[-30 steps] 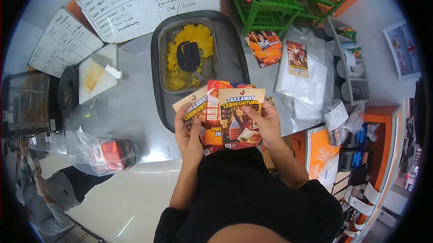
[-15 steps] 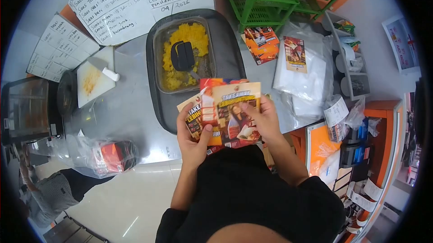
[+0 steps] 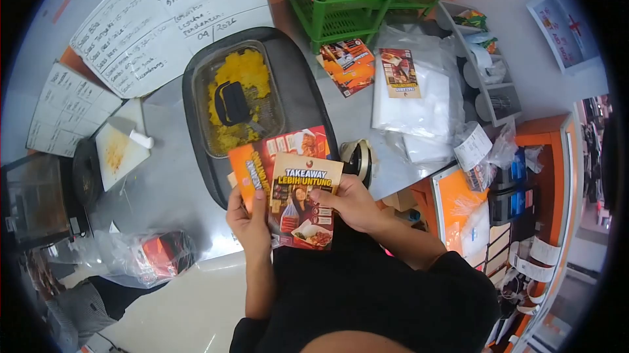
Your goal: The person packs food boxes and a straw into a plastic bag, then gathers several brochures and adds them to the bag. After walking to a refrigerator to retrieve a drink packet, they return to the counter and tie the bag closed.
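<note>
My left hand (image 3: pixel 251 225) is closed on several flyers (image 3: pixel 246 168), orange and red ones fanned out, with its thumb on top. My right hand (image 3: pixel 357 205) pinches the right edge of a cream and red flyer (image 3: pixel 300 222) headed "TAKEAWAY LEBIH UNTUNG". That flyer lies in front of the others and hides parts of them. Just beyond the flyers, a dark tray (image 3: pixel 304 88) bears a clear container (image 3: pixel 280 114) of yellow, rice-like food (image 3: pixel 246 74). A black-handled utensil (image 3: pixel 231 104) rests in the food.
More flyers (image 3: pixel 347 68) and clear plastic bags (image 3: pixel 419 107) lie at the back right, below green racks (image 3: pixel 347 9). A round tin-like object (image 3: pixel 357 160) stands beside the tray. Left are a cutting board (image 3: pixel 111 147) with a knife (image 3: pixel 141 139) and a bagged red box (image 3: pixel 164 255).
My hands and the flyers have come lower and left in the view, which has shifted. An orange flyer now shows at the left of the bundle, and the front flyer sits lower over the others.
</note>
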The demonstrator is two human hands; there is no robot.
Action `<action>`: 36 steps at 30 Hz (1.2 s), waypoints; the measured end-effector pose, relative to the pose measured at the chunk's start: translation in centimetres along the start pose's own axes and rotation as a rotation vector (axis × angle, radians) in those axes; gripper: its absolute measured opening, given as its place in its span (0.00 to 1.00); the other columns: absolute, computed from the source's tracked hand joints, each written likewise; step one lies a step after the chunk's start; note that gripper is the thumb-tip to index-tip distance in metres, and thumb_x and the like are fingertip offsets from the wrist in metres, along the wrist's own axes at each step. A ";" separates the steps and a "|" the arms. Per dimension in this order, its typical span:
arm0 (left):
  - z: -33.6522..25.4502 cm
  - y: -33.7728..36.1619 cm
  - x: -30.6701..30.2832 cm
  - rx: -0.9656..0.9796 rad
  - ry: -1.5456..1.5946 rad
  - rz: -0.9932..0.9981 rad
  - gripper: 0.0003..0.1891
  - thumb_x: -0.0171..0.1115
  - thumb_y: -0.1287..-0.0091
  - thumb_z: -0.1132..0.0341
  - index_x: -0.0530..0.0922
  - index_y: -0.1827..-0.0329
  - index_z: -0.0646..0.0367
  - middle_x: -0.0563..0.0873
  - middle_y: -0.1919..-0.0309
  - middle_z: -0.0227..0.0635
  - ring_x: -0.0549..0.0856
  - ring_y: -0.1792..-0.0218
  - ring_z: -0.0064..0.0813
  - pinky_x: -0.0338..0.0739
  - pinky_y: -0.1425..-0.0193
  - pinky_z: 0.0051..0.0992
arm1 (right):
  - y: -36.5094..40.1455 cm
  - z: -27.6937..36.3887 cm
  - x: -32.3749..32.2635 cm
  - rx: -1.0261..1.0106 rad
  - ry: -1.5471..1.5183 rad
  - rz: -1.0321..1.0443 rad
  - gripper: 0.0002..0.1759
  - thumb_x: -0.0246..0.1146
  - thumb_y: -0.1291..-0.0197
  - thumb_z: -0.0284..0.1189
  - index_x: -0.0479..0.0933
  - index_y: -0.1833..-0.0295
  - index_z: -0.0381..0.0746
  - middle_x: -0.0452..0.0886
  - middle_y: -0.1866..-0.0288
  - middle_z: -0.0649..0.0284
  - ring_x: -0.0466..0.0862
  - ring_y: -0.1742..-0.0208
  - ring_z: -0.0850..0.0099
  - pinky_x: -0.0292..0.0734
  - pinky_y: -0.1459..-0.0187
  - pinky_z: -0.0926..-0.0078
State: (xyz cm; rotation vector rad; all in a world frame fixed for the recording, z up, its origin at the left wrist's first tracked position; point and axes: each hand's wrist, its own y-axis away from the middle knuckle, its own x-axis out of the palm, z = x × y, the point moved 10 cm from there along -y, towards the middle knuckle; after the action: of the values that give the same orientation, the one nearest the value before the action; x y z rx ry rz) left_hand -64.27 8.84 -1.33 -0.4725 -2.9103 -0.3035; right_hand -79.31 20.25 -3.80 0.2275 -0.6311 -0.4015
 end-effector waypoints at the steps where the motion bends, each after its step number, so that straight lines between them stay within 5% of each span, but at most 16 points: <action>1: 0.4 0.0 -0.6 -0.055 -0.030 0.012 0.12 0.64 0.31 0.72 0.77 0.47 0.65 0.85 0.57 0.32 0.81 0.59 0.16 0.76 0.54 0.18 | 0.1 0.7 -0.6 -0.003 -0.001 -0.010 0.17 0.66 0.36 0.24 0.77 0.42 0.35 0.83 0.51 0.66 0.81 0.53 0.80 0.79 0.52 0.78; 4: -1.9 -0.3 -1.6 0.090 -0.089 0.013 0.10 0.64 0.31 0.73 0.77 0.50 0.64 0.85 0.60 0.30 0.81 0.62 0.15 0.76 0.55 0.17 | -0.2 3.8 -4.0 0.021 0.238 0.002 0.19 0.65 0.37 0.24 0.76 0.41 0.35 0.84 0.50 0.64 0.82 0.54 0.81 0.79 0.52 0.78; 7: -3.8 -0.3 -3.2 0.142 -0.182 0.000 0.10 0.64 0.32 0.72 0.76 0.50 0.64 0.84 0.63 0.29 0.80 0.66 0.14 0.76 0.60 0.17 | -2.1 12.2 -12.1 -0.356 0.370 -0.379 0.21 0.64 0.38 0.22 0.72 0.39 0.34 0.83 0.49 0.62 0.83 0.52 0.76 0.80 0.49 0.75; 8: -3.3 -0.2 -3.4 0.021 -0.225 0.088 0.10 0.64 0.32 0.73 0.77 0.50 0.64 0.84 0.65 0.28 0.80 0.69 0.13 0.76 0.63 0.17 | -2.7 15.0 -13.8 -0.485 0.406 -0.465 0.22 0.64 0.38 0.22 0.72 0.39 0.34 0.83 0.49 0.62 0.82 0.52 0.76 0.79 0.49 0.76; 10: -2.6 -0.1 -3.6 -0.032 -0.353 0.195 0.08 0.65 0.33 0.74 0.79 0.53 0.65 0.84 0.71 0.27 0.78 0.76 0.12 0.74 0.72 0.16 | -6.1 16.4 -22.0 -0.455 0.535 -0.556 0.22 0.65 0.39 0.22 0.71 0.39 0.33 0.83 0.52 0.63 0.81 0.54 0.79 0.78 0.52 0.79; 13: -2.3 0.2 -2.6 -0.073 -0.436 0.345 0.06 0.65 0.33 0.74 0.80 0.57 0.66 0.84 0.72 0.28 0.78 0.74 0.12 0.74 0.71 0.16 | -9.5 19.3 -29.7 -0.373 0.915 -0.702 0.25 0.67 0.41 0.25 0.70 0.38 0.33 0.85 0.55 0.57 0.84 0.55 0.72 0.78 0.53 0.74; 16: -1.1 0.4 -3.1 -0.132 -0.485 0.416 0.04 0.67 0.36 0.75 0.82 0.62 0.67 0.85 0.73 0.28 0.79 0.74 0.12 0.72 0.71 0.17 | -10.7 22.1 -30.4 -0.207 1.505 -0.969 0.35 0.73 0.51 0.32 0.71 0.38 0.32 0.84 0.55 0.45 0.84 0.52 0.49 0.78 0.49 0.56; 17: -1.0 0.3 -2.7 -0.096 -0.485 0.483 0.04 0.68 0.36 0.75 0.83 0.63 0.67 0.85 0.74 0.28 0.78 0.74 0.12 0.72 0.71 0.17 | -11.5 22.0 -30.1 -0.218 1.501 -0.972 0.35 0.73 0.51 0.32 0.71 0.38 0.32 0.84 0.55 0.45 0.84 0.52 0.49 0.78 0.49 0.56; 19: -1.6 0.2 -1.7 -0.090 -0.505 0.487 0.04 0.68 0.37 0.74 0.83 0.65 0.67 0.85 0.77 0.28 0.77 0.75 0.12 0.70 0.72 0.18 | -12.3 22.3 -22.3 -0.612 1.956 -0.979 0.36 0.72 0.50 0.37 0.71 0.37 0.33 0.82 0.51 0.46 0.81 0.46 0.50 0.76 0.45 0.57; 21: -0.7 0.6 -0.9 -0.167 -0.539 0.556 0.05 0.69 0.37 0.73 0.83 0.65 0.66 0.84 0.79 0.29 0.77 0.77 0.11 0.70 0.72 0.18 | -17.1 17.8 -19.9 -0.348 1.780 -0.551 0.34 0.68 0.46 0.42 0.72 0.38 0.34 0.80 0.46 0.47 0.78 0.41 0.51 0.73 0.40 0.58; 24: -0.9 0.8 1.0 -0.116 -0.621 0.632 0.06 0.68 0.35 0.71 0.81 0.65 0.66 0.82 0.81 0.31 0.76 0.79 0.13 0.69 0.74 0.19 | -19.6 14.1 -17.0 -0.489 1.935 -0.497 0.33 0.65 0.43 0.46 0.73 0.38 0.34 0.80 0.44 0.48 0.78 0.41 0.52 0.73 0.40 0.56; 29: -2.6 0.7 0.8 -0.043 -0.708 0.587 0.06 0.61 0.30 0.69 0.77 0.60 0.65 0.79 0.80 0.33 0.74 0.77 0.16 0.69 0.73 0.22 | -21.9 10.2 -16.2 -0.511 2.277 -0.475 0.19 0.62 0.43 0.30 0.75 0.48 0.32 0.84 0.54 0.50 0.83 0.50 0.53 0.81 0.53 0.60; 32: -2.4 0.5 -0.1 -0.023 -0.706 0.576 0.07 0.58 0.28 0.69 0.75 0.56 0.65 0.81 0.77 0.33 0.75 0.75 0.16 0.70 0.70 0.22 | -21.2 10.1 -15.8 -0.438 2.172 -0.278 0.17 0.59 0.43 0.25 0.75 0.49 0.30 0.84 0.55 0.48 0.83 0.50 0.54 0.82 0.52 0.61; 36: -2.0 0.2 -1.0 -0.036 -0.600 0.541 0.06 0.57 0.28 0.72 0.74 0.53 0.64 0.82 0.73 0.30 0.76 0.73 0.15 0.70 0.69 0.19 | -17.5 12.6 -14.1 -0.548 2.103 -0.303 0.15 0.58 0.44 0.20 0.75 0.50 0.30 0.82 0.54 0.50 0.83 0.50 0.57 0.82 0.53 0.61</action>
State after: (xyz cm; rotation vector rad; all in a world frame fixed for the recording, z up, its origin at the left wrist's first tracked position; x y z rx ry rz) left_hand -63.01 8.27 0.42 -1.5484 -3.1393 -0.1474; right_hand -102.51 9.50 -6.98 0.1114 1.5806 -0.3963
